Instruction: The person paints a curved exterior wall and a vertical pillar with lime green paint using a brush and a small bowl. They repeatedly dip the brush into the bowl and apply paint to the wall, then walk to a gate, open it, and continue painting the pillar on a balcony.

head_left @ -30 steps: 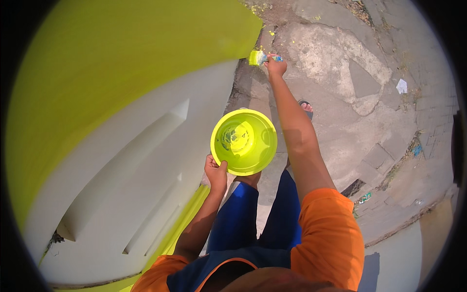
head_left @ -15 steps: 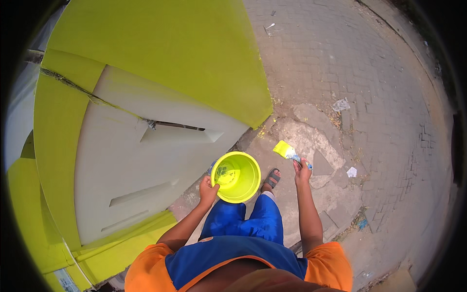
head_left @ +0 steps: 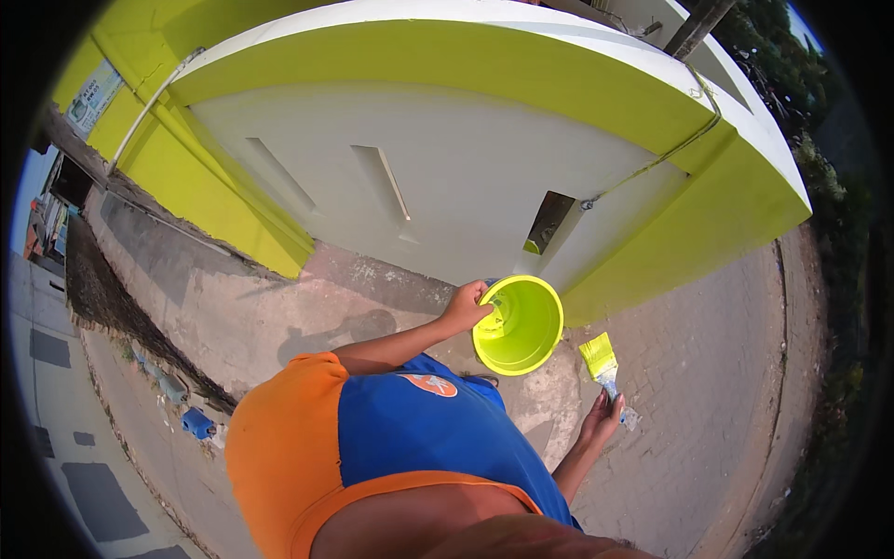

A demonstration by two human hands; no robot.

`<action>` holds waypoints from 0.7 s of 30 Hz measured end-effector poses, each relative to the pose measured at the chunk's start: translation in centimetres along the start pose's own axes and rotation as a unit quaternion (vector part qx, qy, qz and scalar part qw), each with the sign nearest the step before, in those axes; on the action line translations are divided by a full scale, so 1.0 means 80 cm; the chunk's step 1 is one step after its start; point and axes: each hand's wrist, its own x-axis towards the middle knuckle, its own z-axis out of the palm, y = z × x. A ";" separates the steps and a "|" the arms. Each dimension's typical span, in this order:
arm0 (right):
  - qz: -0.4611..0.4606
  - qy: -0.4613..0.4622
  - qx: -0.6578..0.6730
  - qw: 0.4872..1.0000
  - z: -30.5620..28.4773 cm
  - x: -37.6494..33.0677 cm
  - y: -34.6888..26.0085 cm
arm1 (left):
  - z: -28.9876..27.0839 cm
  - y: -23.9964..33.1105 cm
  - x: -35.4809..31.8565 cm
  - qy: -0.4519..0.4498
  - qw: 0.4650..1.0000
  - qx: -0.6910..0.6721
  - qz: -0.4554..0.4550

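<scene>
Head view: wall (head_left: 447, 158) across the upper part; pale panel with narrow recesses, bordered in yellow-green.
Ground (head_left: 680, 363): from the wall's lower edge toward the viewer; rough concrete at left, paving at right.
Shirt (head_left: 419, 433): orange and blue, low in the view, close below the bucket.
Bucket (head_left: 533, 337): yellow-green, round, held up in front of the wall's lower edge, short of the wall's right corner; mouth toward the camera. Paint depth inside: cannot tell.
Brush (head_left: 602, 367): right of the bucket and slightly lower in the view, ground behind. Long axis up and a little left, bristles at the far end, handle toward the wearer.
Left hand (head_left: 465, 308): grip closed on the bucket's left rim, a digit lapped over the edge.
Right hand (head_left: 602, 418): grip closed around the brush handle, below the bristles; no visible contact with the bucket.
Bristles (head_left: 596, 354): coated yellow-green, near the bucket's right rim but apart. Bucket mouth to their left, brush axis passing beside rather than into it. Right hand nearer the bristles, left hand nearer the bucket, on its opposite side.
</scene>
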 end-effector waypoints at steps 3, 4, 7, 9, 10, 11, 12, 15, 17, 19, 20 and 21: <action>-0.024 -0.113 -0.077 0.990 0.074 -0.051 -0.013 | -0.024 0.044 -0.031 0.018 0.998 0.066 -0.006; -0.038 -0.154 -0.115 0.981 0.096 -0.072 -0.018 | -0.034 0.055 -0.041 0.009 0.998 0.064 -0.003; -0.062 -0.279 -0.280 0.916 0.148 -0.145 -0.042 | -0.044 0.072 -0.101 -0.001 1.000 0.026 0.012; -0.048 -0.388 -0.331 0.859 0.193 -0.187 -0.018 | -0.070 0.080 -0.131 0.005 0.999 0.002 0.036; -0.075 -0.428 -0.403 0.805 0.219 -0.205 -0.001 | -0.084 0.087 -0.147 0.009 0.999 -0.005 0.035; -0.108 -0.483 -0.457 0.739 0.243 -0.222 0.019 | -0.099 0.095 -0.162 0.012 0.999 -0.010 0.037; -0.132 -0.534 -0.498 0.671 0.264 -0.237 0.037 | -0.113 0.102 -0.176 0.021 0.998 -0.022 0.049; -0.187 -0.636 -0.541 0.517 0.305 -0.308 0.100 | -0.170 0.121 -0.239 0.057 0.996 -0.035 0.053; -0.174 -0.681 -0.554 0.446 0.321 -0.358 0.136 | -0.206 0.128 -0.283 0.086 0.994 -0.038 0.056; -0.157 -0.721 -0.553 0.387 0.332 -0.406 0.163 | -0.237 0.129 -0.322 0.127 0.990 -0.044 0.049; -0.149 -0.737 -0.551 0.363 0.339 -0.426 0.173 | -0.252 0.128 -0.337 0.141 0.988 -0.051 0.033; -0.139 -0.752 -0.549 0.336 0.343 -0.444 0.181 | -0.265 0.126 -0.352 0.164 0.984 -0.057 0.032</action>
